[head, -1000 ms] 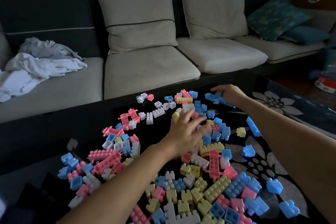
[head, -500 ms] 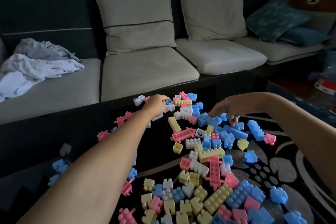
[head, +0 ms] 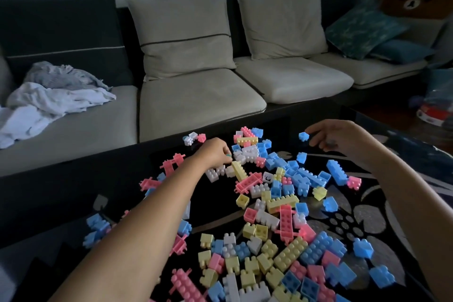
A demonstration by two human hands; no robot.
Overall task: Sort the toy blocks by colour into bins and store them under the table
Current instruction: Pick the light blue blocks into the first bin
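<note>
Pastel toy blocks (head: 282, 206) in pink, blue, yellow and white lie scattered over a black glass table (head: 215, 206). My left hand (head: 215, 152) reaches to the pile's far side, knuckles up and fingers curled down among white blocks (head: 217, 172) and a long yellow block (head: 239, 171). Its fingertips are hidden, so what it holds is unclear. My right hand (head: 338, 138) hovers above the table's far right part. Its fingertips pinch a small blue block (head: 304, 135). No bins are in view.
A long sofa (head: 196, 103) with beige cushions runs just behind the table's far edge. Crumpled clothes (head: 49, 95) lie on its left seat. Pillows and a bear cushion (head: 416, 0) sit at the right. Loose blue and pink blocks (head: 96, 224) lie near the table's left edge.
My left hand went from the pile's middle to its far side. My right hand drew back to the right and rose, a small blue block now at its fingertips.
</note>
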